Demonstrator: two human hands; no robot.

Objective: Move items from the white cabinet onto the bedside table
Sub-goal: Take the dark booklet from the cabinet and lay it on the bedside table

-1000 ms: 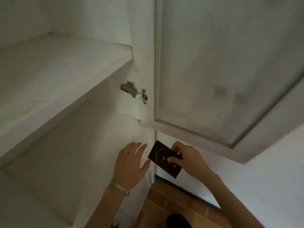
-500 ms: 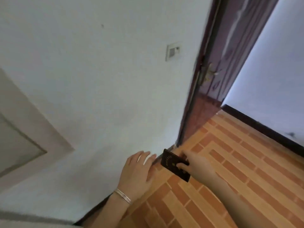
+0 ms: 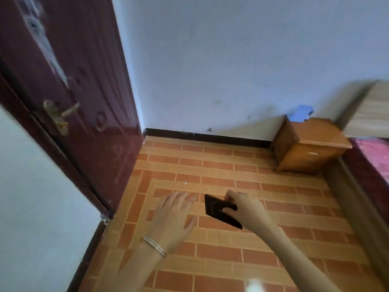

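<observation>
Right grip [image 3: 246, 209]: thumb on the front cover, fingers curled behind, pinching a dark booklet [image 3: 216, 209] with gold lettering by one end only. The booklet is carried in the air above the brick-patterned floor [image 3: 210, 165], tilted, most of its length projecting unsupported toward the left grip [image 3: 172, 218]; that grip is spread flat, fingers straight, holding nothing, just beside the booklet and not touching it. The bedside counter [image 3: 315, 133] stands well apart in the far right corner, against the wall and beside the bed [image 3: 374, 157]; a blue object [image 3: 302, 112] sits at its rear edge, whether on it or behind it cannot be told. Risks, as judged: the end-only pinch could let the booklet pivot or slip during the carry and fall to the floor, the cause being a thin cover and a narrow hold; blur in the view suggests brisk movement, which would aggravate this; at set-down, a booklet slid too far back could knock the blue object; the dark red door [image 3: 80, 81] on the left might be brushed in passing.
</observation>
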